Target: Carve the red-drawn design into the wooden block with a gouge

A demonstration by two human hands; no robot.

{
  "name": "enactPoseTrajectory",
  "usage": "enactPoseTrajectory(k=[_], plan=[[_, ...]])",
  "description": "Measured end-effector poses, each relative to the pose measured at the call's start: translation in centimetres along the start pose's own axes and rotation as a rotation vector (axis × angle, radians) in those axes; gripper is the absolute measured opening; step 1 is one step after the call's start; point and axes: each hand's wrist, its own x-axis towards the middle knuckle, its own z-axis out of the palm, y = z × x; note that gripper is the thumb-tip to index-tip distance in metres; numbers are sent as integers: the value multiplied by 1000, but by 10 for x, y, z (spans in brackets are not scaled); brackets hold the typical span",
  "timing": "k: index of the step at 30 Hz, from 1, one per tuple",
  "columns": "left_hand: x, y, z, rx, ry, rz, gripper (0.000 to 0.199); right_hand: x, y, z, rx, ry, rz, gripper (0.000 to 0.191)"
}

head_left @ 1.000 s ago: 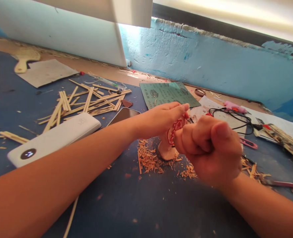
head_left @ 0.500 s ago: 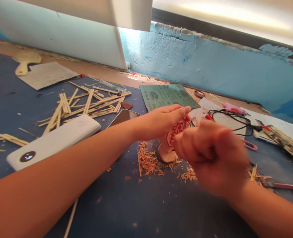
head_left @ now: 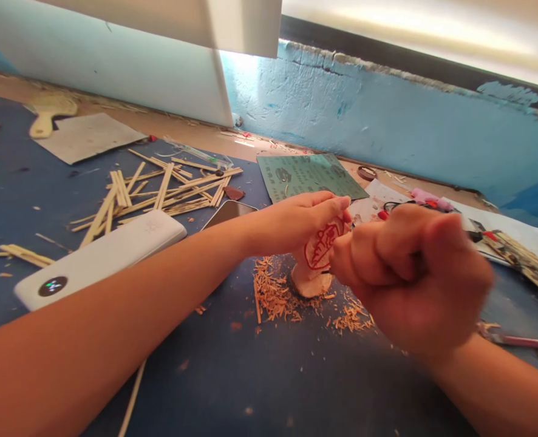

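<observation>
My right hand [head_left: 415, 276], a closed fist, has moved up against the pale wooden piece [head_left: 317, 255] with red drawn lines; my left hand [head_left: 308, 221] fingers pinch it upright above shavings [head_left: 275, 297]

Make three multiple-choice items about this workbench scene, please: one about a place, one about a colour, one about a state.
1. Where do the wood shavings lie?
A. around the foot of the wooden piece
B. on the white power bank
C. on the green sheet

2. What colour are the lines drawn on the wooden piece?
A. blue
B. red
C. black

3. How is the right hand?
A. flat on the table
B. spread open in the air
C. closed in a fist

Answers: 1 A, the shavings heap on the blue table at its base. 2 B, the outline is red. 3 C, the fingers curl tight beside the piece, which the left hand holds.
</observation>
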Motion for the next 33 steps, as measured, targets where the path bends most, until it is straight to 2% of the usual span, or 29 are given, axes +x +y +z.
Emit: enactPoseTrajectory(k=[8,12,14,17,20,25,33], plan=[[0,1,-3,123,13,30,32,-8,6,6,10,76,-67,55],[0,0,-4,140,5,38,32,-8,1,-2,13,-8,0,56],[1,0,-4,134,-12,54,31,-8,-1,-7,1,-3,38,58],[0,1,-5,166,-10,68,31,-7,0,-11,19,18,0,55],[0,3,-5,204,-13,62,30,-5,0,-12,28,-23,60,58],[2,-1,-8,225,22,37,33,-4,-5,-11,50,-14,21,57],[3,-1,-9,183,-30,38,33,-5,-12,-10,23,-37,34,57]])
